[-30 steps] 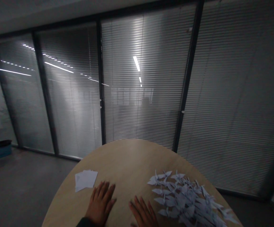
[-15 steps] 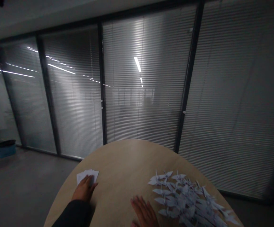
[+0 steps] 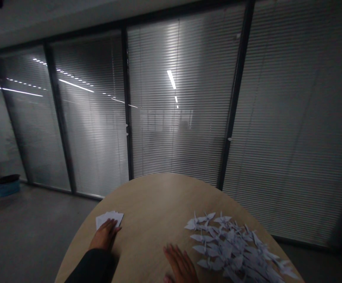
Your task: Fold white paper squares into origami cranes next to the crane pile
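My left hand (image 3: 104, 234) lies on a small stack of white paper sheets (image 3: 101, 219) on the left side of the round wooden table (image 3: 147, 208). Its fingers are stretched over the sheets and cover their near part. Palm down, my right hand (image 3: 181, 264) rests at the table's near middle with its fingers extended and nothing in them. Just right of that hand spreads a pile of folded white paper cranes (image 3: 232, 245). The lower edge of the view cuts off part of the right hand and of the pile.
Beyond the table runs a glass partition with blinds (image 3: 179, 149) in dark frames, close to the table's far edge. A blue basket (image 3: 7, 187) with a dark rim stands on the grey floor (image 3: 43, 224) at far left, beside something pink at the edge of view.
My left thumb has shifted slightly up toward the fingers on the sheets. The right hand, the paper stack and the cranes stay where they were.
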### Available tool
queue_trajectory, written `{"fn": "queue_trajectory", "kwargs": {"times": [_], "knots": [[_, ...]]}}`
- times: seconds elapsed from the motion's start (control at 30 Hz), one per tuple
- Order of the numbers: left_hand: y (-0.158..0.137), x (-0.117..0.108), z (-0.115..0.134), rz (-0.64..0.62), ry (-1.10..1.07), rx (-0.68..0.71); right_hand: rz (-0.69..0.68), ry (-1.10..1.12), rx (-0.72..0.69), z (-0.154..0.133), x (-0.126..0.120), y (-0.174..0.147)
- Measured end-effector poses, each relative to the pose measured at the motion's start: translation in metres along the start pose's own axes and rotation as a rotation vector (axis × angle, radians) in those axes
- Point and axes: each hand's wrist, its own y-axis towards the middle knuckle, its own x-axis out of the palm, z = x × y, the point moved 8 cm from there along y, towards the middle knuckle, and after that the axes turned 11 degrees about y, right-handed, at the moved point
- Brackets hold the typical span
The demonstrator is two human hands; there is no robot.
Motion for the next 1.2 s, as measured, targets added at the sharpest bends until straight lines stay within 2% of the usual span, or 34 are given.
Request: {"fn": "queue_trajectory", "kwargs": {"times": [0.57, 0.8, 1.0, 1.13, 1.17, 1.2], "knots": [[-0.005, -0.033, 0.009, 0.143, -0.165, 0.005, -0.044, 0.014, 0.029, -0.001, -0.002, 0.001], [-0.011, -0.05, 0.027, 0.168, -0.339, -0.03, -0.002, 0.035, 0.044, -0.004, -0.008, 0.004], [-0.023, -0.05, 0.061, 0.094, -0.573, -0.078, -0.016, 0.071, 0.076, -0.003, -0.008, 0.005], [-0.043, -0.039, 0.106, 0.024, -0.743, -0.115, 0.027, 0.188, 0.176, 0.005, -0.012, 0.003], [-0.049, -0.035, 0.12, -0.008, -0.811, -0.13, 0.058, 0.238, 0.215, 0.008, -0.014, 0.003], [-0.057, -0.023, 0.136, -0.143, -1.03, -0.167, 0.094, 0.297, 0.268, 0.012, -0.016, 0.002]]}}
